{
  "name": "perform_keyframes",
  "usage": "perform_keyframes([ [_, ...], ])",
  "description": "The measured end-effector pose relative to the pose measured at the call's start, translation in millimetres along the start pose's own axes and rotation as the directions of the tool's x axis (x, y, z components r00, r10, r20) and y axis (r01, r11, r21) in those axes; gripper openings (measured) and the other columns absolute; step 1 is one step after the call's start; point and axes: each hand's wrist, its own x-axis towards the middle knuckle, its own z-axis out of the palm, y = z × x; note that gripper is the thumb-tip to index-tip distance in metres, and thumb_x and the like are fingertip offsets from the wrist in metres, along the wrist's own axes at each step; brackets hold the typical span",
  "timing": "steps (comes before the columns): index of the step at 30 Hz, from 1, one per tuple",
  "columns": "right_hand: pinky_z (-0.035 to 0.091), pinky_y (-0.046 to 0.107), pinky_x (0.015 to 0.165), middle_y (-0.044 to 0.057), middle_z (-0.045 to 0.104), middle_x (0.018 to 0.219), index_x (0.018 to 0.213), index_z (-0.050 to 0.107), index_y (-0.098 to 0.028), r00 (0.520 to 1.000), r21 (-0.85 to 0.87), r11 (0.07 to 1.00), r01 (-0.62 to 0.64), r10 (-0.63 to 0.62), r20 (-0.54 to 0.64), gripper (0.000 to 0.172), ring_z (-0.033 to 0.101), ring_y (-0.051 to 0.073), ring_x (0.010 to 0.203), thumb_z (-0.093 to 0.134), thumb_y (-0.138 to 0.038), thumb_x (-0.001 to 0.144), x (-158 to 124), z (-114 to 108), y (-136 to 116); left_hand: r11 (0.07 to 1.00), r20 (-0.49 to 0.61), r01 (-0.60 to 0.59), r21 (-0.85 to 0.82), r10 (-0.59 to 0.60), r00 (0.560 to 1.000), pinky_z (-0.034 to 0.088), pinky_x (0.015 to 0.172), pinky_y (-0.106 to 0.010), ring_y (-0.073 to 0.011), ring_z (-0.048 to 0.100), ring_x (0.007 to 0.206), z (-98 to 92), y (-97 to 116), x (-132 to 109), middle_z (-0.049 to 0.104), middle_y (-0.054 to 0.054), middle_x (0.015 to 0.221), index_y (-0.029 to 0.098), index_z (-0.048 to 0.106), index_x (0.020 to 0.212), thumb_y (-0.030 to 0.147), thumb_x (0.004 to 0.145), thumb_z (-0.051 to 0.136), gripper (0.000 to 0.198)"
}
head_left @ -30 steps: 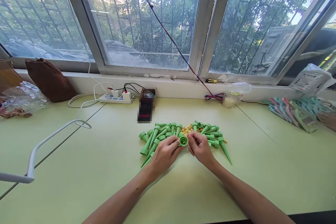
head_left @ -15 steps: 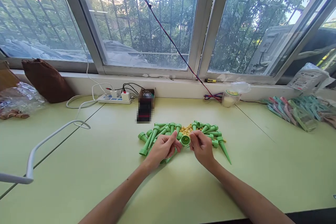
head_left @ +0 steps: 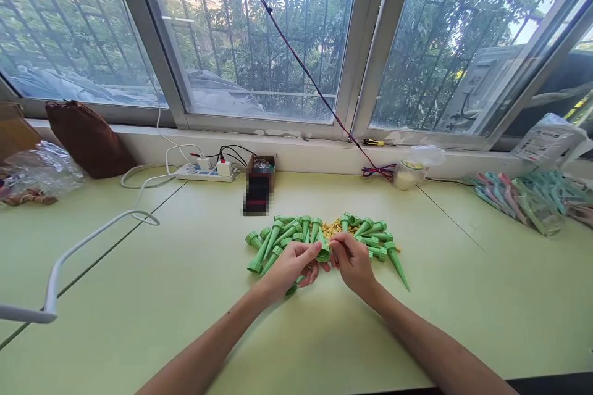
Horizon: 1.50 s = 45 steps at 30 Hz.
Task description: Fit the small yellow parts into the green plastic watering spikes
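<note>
My left hand point(head_left: 293, 264) is closed on a green plastic watering spike point(head_left: 323, 254), thumb on top, with the spike's wide open end facing me. Close against its right side, my right hand point(head_left: 354, 264) is pinched, thumb and fingertips together; whatever sits between them is too small to make out. Behind the hands lies a heap of small yellow pieces point(head_left: 332, 228). More green spikes with ribbed caps point(head_left: 274, 236) are piled to the left, partly covered by my left hand. Another group of green spikes point(head_left: 380, 237) lies on the right, one pointing toward me.
On the pale green table point(head_left: 185, 296), a white bent tube point(head_left: 88, 244) reaches in from the left. Toward the window stand a power strip point(head_left: 204, 173), a small box point(head_left: 262, 166), and a jar point(head_left: 408, 174). Bagged coloured tools point(head_left: 523, 197) lie at right.
The held spike has tipped and come slightly lower and left, with my left thumb now over its edge. My right hand stays pinched beside it. The view has shifted slightly.
</note>
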Motion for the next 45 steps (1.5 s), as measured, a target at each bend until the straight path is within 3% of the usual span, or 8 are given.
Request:
perform_keyframes([
  [8, 0.035, 0.024, 0.045, -0.006, 0.045, 0.052, 0.08, 0.052, -0.022, 0.997, -0.063, 0.996, -0.07, 0.072, 0.023, 0.029, 0.043, 0.012, 0.043, 0.048, -0.041, 0.102, 0, -3, 6, 0.92, -0.072, -0.116, 0.375, 0.153, 0.986, 0.028, 0.045, -0.022, -0.0086, 0.04, 0.046, 4.3, 0, -2, 0.046, 0.004, 0.05, 0.018, 0.046, 0.061, 0.057, 0.09, 0.058, 0.049],
  [17, 0.028, 0.024, 0.043, -0.006, 0.041, 0.053, 0.076, 0.052, -0.021, 0.993, -0.097, 0.991, -0.093, 0.099, 0.06, 0.033, 0.035, 0.011, 0.044, 0.05, -0.044, 0.1, 2, -3, 4, 0.501, -0.055, -0.216, 0.838, 0.472, 0.88, 0.034, 0.054, -0.026, -0.013, 0.044, 0.058, 2.9, -9, -2, 0.048, 0.001, 0.064, 0.019, 0.045, 0.063, 0.032, 0.092, 0.059, 0.034],
  [20, 0.027, 0.024, 0.043, -0.006, 0.041, 0.053, 0.074, 0.052, -0.021, 0.992, -0.108, 0.989, -0.101, 0.109, 0.068, 0.035, 0.034, 0.011, 0.045, 0.051, -0.045, 0.1, 4, -3, 5, 0.434, 0.002, -0.26, 0.863, 0.511, 0.859, 0.041, 0.058, -0.027, -0.0148, 0.051, 0.064, -0.5, -13, -2, 0.056, -0.002, 0.075, 0.019, 0.055, 0.073, 0.025, 0.096, 0.054, 0.023],
  [24, 0.028, 0.025, 0.043, -0.006, 0.041, 0.051, 0.073, 0.051, -0.021, 0.988, -0.116, 0.985, -0.13, 0.138, 0.063, 0.038, 0.035, 0.011, 0.044, 0.05, -0.047, 0.1, 4, -2, 6, 0.376, 0.071, -0.314, 0.872, 0.538, 0.84, 0.052, 0.074, -0.031, -0.0196, 0.064, 0.085, -6.0, -15, -2, 0.067, -0.008, 0.103, 0.021, 0.064, 0.111, 0.021, 0.098, 0.05, 0.019],
  [27, 0.029, 0.025, 0.042, -0.006, 0.042, 0.049, 0.074, 0.049, -0.022, 0.985, -0.111, 0.982, -0.155, 0.162, 0.062, 0.038, 0.036, 0.011, 0.043, 0.047, -0.048, 0.101, 2, 0, 7, 0.363, 0.058, -0.308, 0.879, 0.561, 0.826, 0.055, 0.083, -0.035, -0.022, 0.067, 0.099, -8.8, -17, 0, 0.067, -0.01, 0.119, 0.024, 0.059, 0.129, 0.019, 0.099, 0.05, 0.032],
  [32, 0.034, 0.025, 0.045, -0.007, 0.044, 0.048, 0.08, 0.05, -0.023, 0.975, -0.061, 0.98, -0.191, 0.197, 0.103, 0.035, 0.041, 0.012, 0.04, 0.043, -0.048, 0.103, 1, 4, 2, 0.398, -0.015, -0.251, 0.883, 0.558, 0.83, 0.054, 0.09, -0.036, -0.0227, 0.067, 0.108, -9.3, -19, 3, 0.067, -0.008, 0.126, 0.024, 0.058, 0.129, 0.015, 0.097, 0.051, 0.034],
  [38, 0.039, 0.024, 0.047, -0.005, 0.05, 0.056, 0.085, 0.055, -0.021, 0.976, -0.048, 0.985, -0.163, 0.168, 0.14, 0.031, 0.047, 0.012, 0.046, 0.049, -0.047, 0.101, 3, 2, -2, 0.434, -0.022, -0.268, 0.86, 0.557, 0.83, 0.052, 0.082, -0.034, -0.0214, 0.066, 0.097, -5.5, -11, 3, 0.07, -0.008, 0.112, 0.021, 0.062, 0.107, 0.022, 0.101, 0.046, 0.018],
  [45, 0.041, 0.023, 0.047, -0.005, 0.051, 0.06, 0.083, 0.053, -0.021, 0.98, -0.05, 0.991, -0.121, 0.128, 0.153, 0.027, 0.049, 0.011, 0.048, 0.055, -0.044, 0.098, 1, 3, -2, 0.458, -0.078, -0.218, 0.862, 0.545, 0.835, 0.041, 0.063, -0.029, -0.0172, 0.053, 0.07, -3.8, -6, 2, 0.061, -0.003, 0.081, 0.021, 0.053, 0.084, 0.027, 0.104, 0.034, 0.029],
])
